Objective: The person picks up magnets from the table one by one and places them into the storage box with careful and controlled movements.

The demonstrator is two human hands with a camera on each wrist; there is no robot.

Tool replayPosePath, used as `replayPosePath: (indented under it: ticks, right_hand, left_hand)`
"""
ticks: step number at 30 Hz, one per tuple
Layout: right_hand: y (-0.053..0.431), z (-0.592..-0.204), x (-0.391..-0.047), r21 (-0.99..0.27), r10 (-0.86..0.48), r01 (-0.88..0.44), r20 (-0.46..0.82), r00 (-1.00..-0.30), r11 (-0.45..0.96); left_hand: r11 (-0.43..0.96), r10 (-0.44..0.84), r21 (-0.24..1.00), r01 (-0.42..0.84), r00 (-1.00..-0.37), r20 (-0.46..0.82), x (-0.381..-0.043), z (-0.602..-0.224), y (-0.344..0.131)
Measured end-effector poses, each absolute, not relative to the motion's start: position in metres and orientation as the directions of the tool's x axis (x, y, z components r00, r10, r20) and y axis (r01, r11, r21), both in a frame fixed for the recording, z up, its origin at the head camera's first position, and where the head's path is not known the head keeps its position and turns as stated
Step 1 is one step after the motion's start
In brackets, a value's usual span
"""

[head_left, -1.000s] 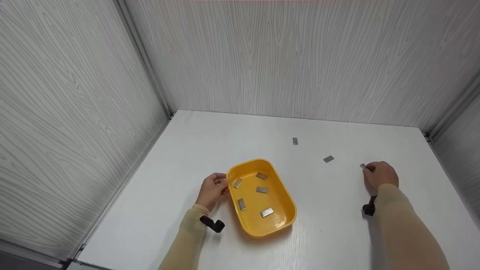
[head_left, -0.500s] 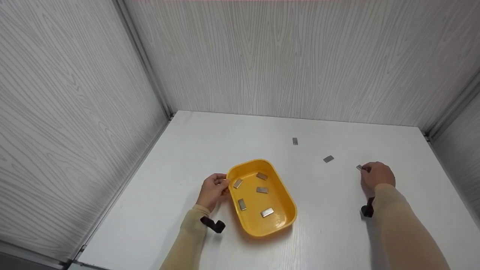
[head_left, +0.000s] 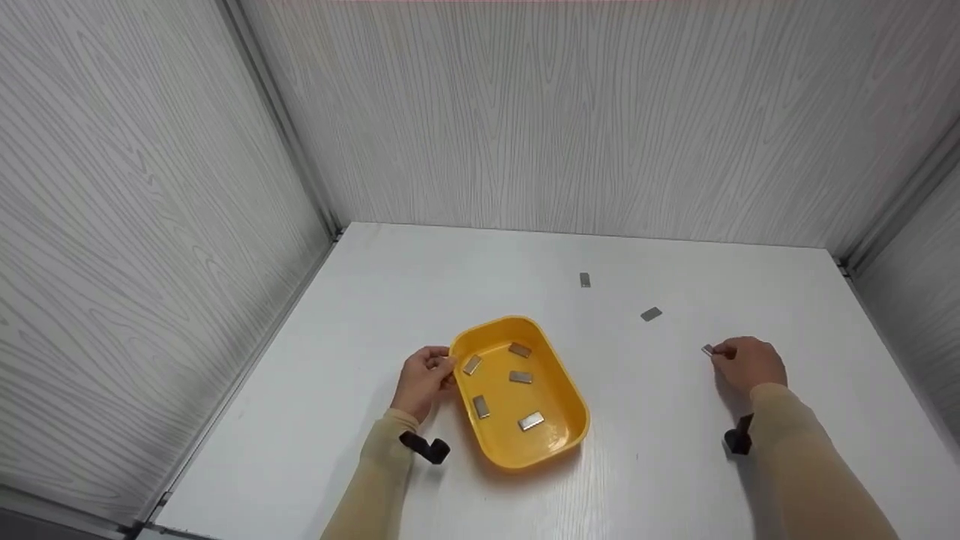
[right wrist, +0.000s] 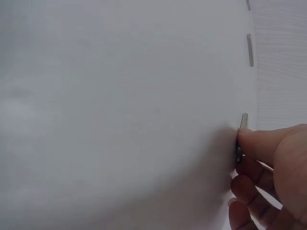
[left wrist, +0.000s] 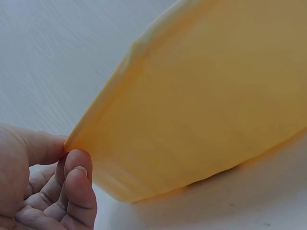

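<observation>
My left hand (head_left: 420, 379) pinches the rim of a yellow plastic tray (head_left: 506, 447) between thumb and fingers. In the left wrist view the tray's outer wall (left wrist: 192, 105) slopes away from the fingertips. Inside the tray lie several small silver rectangular metal pieces (head_left: 520, 377), apart from each other. Over at the right, my right hand (head_left: 751, 363) holds a similar metal piece (head_left: 707, 349) between thumb and forefinger, close to the tabletop. One end of that piece (right wrist: 244, 120) sticks out past the thumb in the right wrist view; the fingers hide part of it.
Two more metal pieces lie flat on the white table (head_left: 420, 277): one farther back (head_left: 585, 280), the other (head_left: 651, 314) between it and my right hand. Pale wood-grain panels (head_left: 562, 112) wall the table at the back and both sides.
My right hand has moved a little left and nearer to me, with the metal piece in its fingers. The left hand keeps its hold on the tray. The head view has shifted slightly.
</observation>
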State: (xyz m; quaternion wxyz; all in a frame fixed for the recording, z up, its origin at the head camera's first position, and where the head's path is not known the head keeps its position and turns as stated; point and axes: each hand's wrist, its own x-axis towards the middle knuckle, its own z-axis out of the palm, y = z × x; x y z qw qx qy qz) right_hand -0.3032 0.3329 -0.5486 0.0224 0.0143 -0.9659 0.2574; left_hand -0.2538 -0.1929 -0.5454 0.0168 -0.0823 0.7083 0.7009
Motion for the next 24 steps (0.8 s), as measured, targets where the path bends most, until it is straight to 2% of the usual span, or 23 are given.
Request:
replayPosePath:
  ticks: [15,24]
  right_hand:
    - [0.307,-0.552,-0.279,-0.522,-0.090,-0.107,0.057,-0.994,0.846]
    - [0.292,-0.561,-0.263,-0.591,-0.079,-0.069,0.009,-0.997,0.804]
  left_hand:
    - [-0.006,-0.122,0.986,-0.168,-0.978,-0.167,-0.256,-0.547,-0.196]
    - [-0.007,-0.125,0.992,-0.128,-0.984,-0.128,-0.249,-0.554,-0.202]
